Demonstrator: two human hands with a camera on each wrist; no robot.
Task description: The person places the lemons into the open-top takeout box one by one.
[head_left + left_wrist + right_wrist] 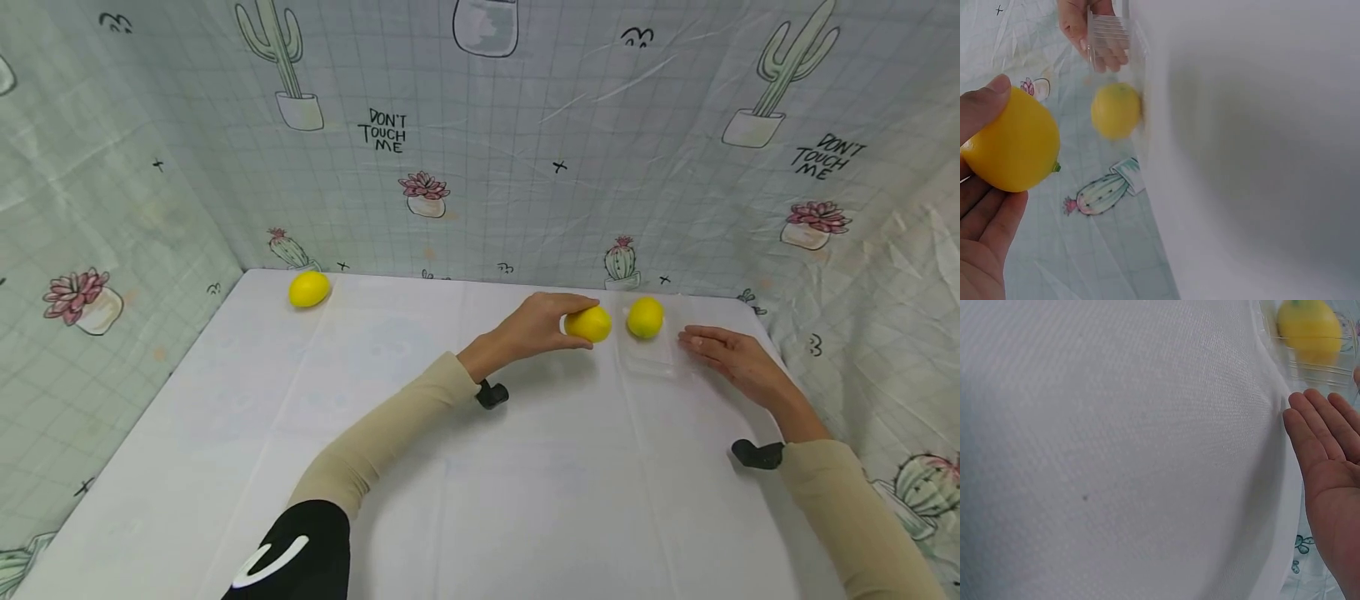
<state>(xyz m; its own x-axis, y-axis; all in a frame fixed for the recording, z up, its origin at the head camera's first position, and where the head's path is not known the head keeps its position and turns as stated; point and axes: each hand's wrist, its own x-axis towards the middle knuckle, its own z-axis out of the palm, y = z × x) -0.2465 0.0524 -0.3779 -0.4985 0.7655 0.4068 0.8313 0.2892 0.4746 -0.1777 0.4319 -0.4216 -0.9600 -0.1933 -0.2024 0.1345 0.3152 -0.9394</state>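
Observation:
My left hand (536, 327) holds a yellow lemon (591, 324) between thumb and fingers, above the table and just left of a clear plastic container (651, 367). A small green tip shows on the held lemon (1016, 140) in the left wrist view. Inside the see-through container sits another lemon (645, 317). On the container's right side is my right hand (735, 362), its fingers fairly straight and close to the ridged wall. Whether those fingertips touch the wall I cannot tell.
A third lemon (309, 289) lies at the table's far left corner. The white-covered table (525, 483) meets a patterned cloth backdrop (495, 125) at the back and sides. Black wrist-camera mounts (492, 394) hang below both wrists.

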